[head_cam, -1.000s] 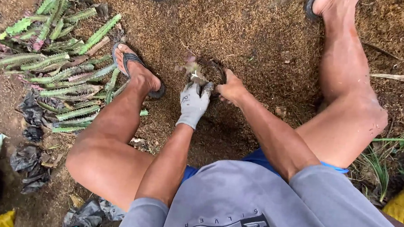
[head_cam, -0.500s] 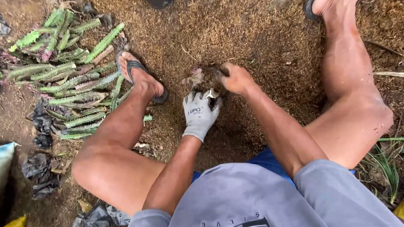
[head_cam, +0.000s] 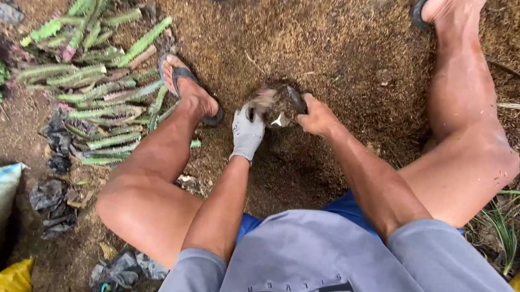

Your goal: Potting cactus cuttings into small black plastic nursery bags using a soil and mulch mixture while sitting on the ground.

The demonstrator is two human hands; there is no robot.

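Sitting between both hands, the small black pot [head_cam: 282, 101] is gripped by the gloved left hand [head_cam: 247, 131] and bare right hand [head_cam: 317, 114].

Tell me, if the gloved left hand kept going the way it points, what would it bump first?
Probably the small dark pot of soil: the left hand points up at it, fingers seemingly already touching, with the right hand on its other side.
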